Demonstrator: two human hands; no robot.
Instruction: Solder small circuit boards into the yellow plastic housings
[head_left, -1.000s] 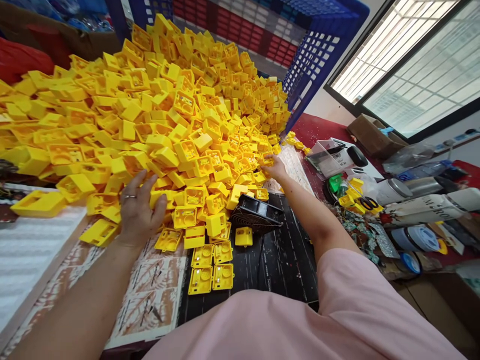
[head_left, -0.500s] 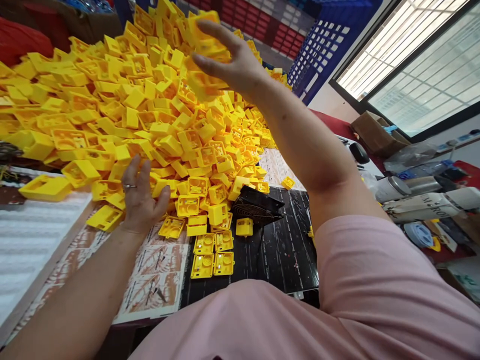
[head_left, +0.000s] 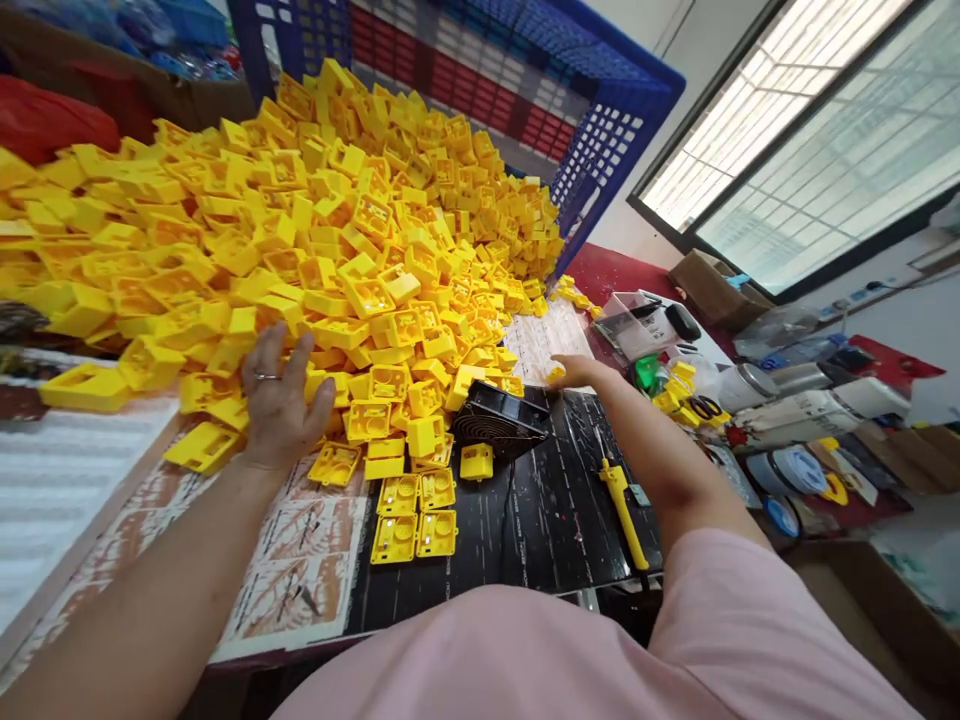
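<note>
A big heap of yellow plastic housings (head_left: pixel 337 240) spills from a tipped blue crate (head_left: pixel 600 130) across the bench. My left hand (head_left: pixel 281 395), a ring on one finger, lies flat with spread fingers against the heap's near edge. My right hand (head_left: pixel 576 372) reaches over the black mat (head_left: pixel 555 520) to a white sheet (head_left: pixel 547 335). Its fingertips are closed on a single yellow housing (head_left: pixel 555 375). Several housings (head_left: pixel 415 515) lie in a neat square on the mat in front of me.
A black fan (head_left: pixel 501 420) sits at the foot of the heap. A yellow-handled tool (head_left: pixel 622 500) lies on the mat by my right forearm. Tape rolls, a clear box (head_left: pixel 637 320), bottles and clutter fill the right side. White foam sheet (head_left: pixel 60 490) lies at the left.
My right hand was up over the heap with a handful of housings; it has come down to the white sheet beside the fan. My left hand stays on the heap's edge.
</note>
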